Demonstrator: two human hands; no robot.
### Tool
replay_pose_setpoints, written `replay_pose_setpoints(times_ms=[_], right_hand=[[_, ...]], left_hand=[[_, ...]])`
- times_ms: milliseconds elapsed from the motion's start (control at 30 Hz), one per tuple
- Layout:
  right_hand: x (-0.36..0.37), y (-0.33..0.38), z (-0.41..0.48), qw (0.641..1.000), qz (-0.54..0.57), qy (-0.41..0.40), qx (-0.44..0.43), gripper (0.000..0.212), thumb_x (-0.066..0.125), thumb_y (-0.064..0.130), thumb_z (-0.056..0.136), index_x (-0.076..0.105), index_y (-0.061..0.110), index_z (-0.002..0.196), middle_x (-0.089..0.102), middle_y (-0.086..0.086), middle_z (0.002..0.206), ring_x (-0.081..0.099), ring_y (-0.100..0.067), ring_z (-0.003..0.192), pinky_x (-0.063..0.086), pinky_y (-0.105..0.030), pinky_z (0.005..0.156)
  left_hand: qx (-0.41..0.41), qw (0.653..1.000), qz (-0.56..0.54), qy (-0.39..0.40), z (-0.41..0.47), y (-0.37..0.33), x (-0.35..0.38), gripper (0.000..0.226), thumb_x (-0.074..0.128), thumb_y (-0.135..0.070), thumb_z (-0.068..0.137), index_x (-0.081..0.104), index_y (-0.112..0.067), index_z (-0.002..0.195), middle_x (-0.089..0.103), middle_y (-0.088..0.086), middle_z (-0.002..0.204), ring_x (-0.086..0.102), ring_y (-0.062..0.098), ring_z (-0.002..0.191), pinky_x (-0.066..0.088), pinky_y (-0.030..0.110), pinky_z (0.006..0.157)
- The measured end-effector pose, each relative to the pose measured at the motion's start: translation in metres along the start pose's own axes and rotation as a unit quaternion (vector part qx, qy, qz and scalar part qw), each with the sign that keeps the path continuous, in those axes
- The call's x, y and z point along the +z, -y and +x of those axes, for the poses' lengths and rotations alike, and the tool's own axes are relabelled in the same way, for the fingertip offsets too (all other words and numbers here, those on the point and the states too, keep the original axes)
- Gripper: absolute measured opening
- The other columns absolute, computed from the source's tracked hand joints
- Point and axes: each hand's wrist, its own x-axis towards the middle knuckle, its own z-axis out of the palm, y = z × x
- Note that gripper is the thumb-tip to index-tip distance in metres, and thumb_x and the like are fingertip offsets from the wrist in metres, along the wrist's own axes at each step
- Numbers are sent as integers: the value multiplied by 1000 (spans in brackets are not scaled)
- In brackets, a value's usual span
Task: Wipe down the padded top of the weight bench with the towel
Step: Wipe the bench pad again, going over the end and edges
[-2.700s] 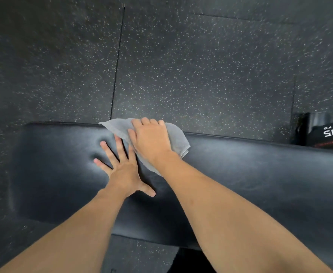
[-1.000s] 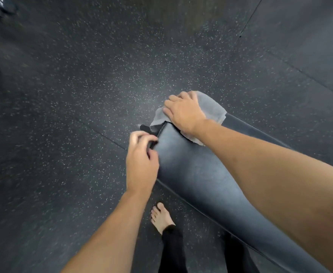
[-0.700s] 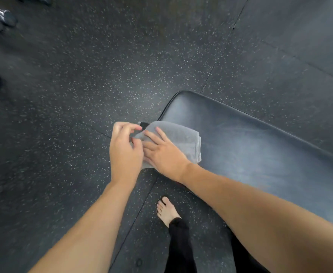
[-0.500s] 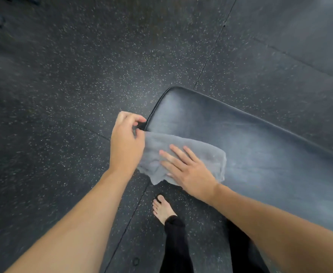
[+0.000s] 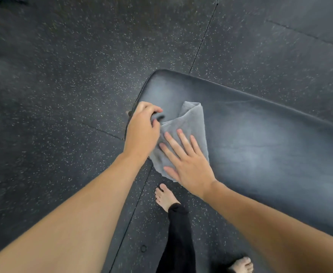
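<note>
The black padded bench top runs from the centre to the right edge, its rounded end near the middle of the view. A grey towel lies crumpled on that end, one fold sticking up and its lower part hanging over the near edge. My left hand is at the bench's end edge, fingers curled on the towel's left corner. My right hand lies flat on the towel with fingers spread, pressing it onto the pad.
Dark speckled rubber floor tiles surround the bench. My bare left foot and black trouser leg stand just below the bench's near edge; another bare foot is at the bottom. Blurred dark gear sits at the top left corner.
My right hand has slid the towel right along the near edge of the pad, and the towel has bunched up with a fold raised. My left hand stays at the bench end.
</note>
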Motion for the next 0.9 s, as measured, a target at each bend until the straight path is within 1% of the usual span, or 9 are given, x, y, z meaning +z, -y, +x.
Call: replay_pose_setpoints(times_ms=[133, 233, 367, 433, 500, 567, 667, 767, 900], right_hand=[[4, 4, -20, 999, 3, -46, 27, 83, 70, 46, 81, 34, 18, 151, 37, -12, 159, 24, -44, 151, 22, -60, 120], [12, -6, -54, 995, 18, -60, 78, 85, 79, 45, 75, 39, 16, 144, 46, -15, 151, 31, -45, 147, 22, -58, 120], [20, -41, -131, 990, -2, -31, 136, 84, 61, 57, 83, 35, 18, 153, 34, -14, 162, 28, -44, 149, 26, -59, 119], [26, -65, -183, 986, -9, -20, 163, 91, 70, 54, 80, 32, 21, 156, 25, -12, 167, 24, -45, 151, 24, -60, 120], [30, -89, -235, 979, -8, -8, 202, 106, 85, 44, 70, 29, 22, 158, 20, -12, 168, 19, -45, 152, 21, -61, 120], [29, -108, -278, 969, 0, 7, 247, 115, 92, 36, 64, 29, 22, 158, 17, -14, 168, 15, -46, 153, 20, -63, 120], [26, -119, -309, 957, 19, 18, 290, 117, 94, 31, 63, 27, 19, 158, 14, -14, 169, 11, -47, 153, 17, -64, 120], [28, -119, -303, 951, 44, 3, 305, 124, 93, 38, 64, 20, 17, 161, 11, -11, 170, 7, -46, 154, 14, -65, 120], [33, -117, -281, 952, 46, -11, 303, 127, 84, 61, 67, 14, 15, 162, 8, -11, 170, 6, -47, 154, 5, -63, 121]], left_hand=[[21, 994, 50, 93, -16, -32, 32, 39, 56, -3, 87, 60, -15, 124, 49, -2, 127, 55, 17, 111, 47, 37, 95], [35, 981, 88, 171, -33, -63, 60, 53, 62, -14, 88, 48, -21, 139, 38, 1, 142, 49, 24, 122, 45, 47, 100], [14, 964, 102, 243, -56, -102, 107, 72, 54, -41, 97, 19, -24, 158, 16, 4, 162, 20, 29, 147, 26, 51, 117], [-18, 956, 125, 265, -68, -119, 126, 74, 43, -53, 99, 7, -29, 160, 4, 1, 167, 3, 33, 152, 18, 58, 118], [-43, 937, 175, 300, -82, -134, 142, 74, 40, -53, 101, 0, -32, 160, -9, -1, 168, -13, 38, 152, 11, 62, 119], [-39, 909, 243, 337, -96, -151, 159, 77, 45, -38, 101, -7, -33, 159, -25, 0, 165, -24, 44, 148, 6, 65, 118], [-55, 868, 315, 379, -113, -170, 186, 111, 64, -22, 87, -23, -30, 155, -47, 10, 153, -36, 53, 139, 0, 73, 113], [-71, 843, 361, 392, -121, -172, 205, 162, 91, -52, 56, -40, -25, 146, -55, 19, 144, -42, 56, 132, -9, 78, 107], [-58, 856, 364, 363, -123, -164, 211, 174, 92, -63, 41, -41, -22, 145, -52, 21, 146, -41, 55, 133, -10, 79, 106]])
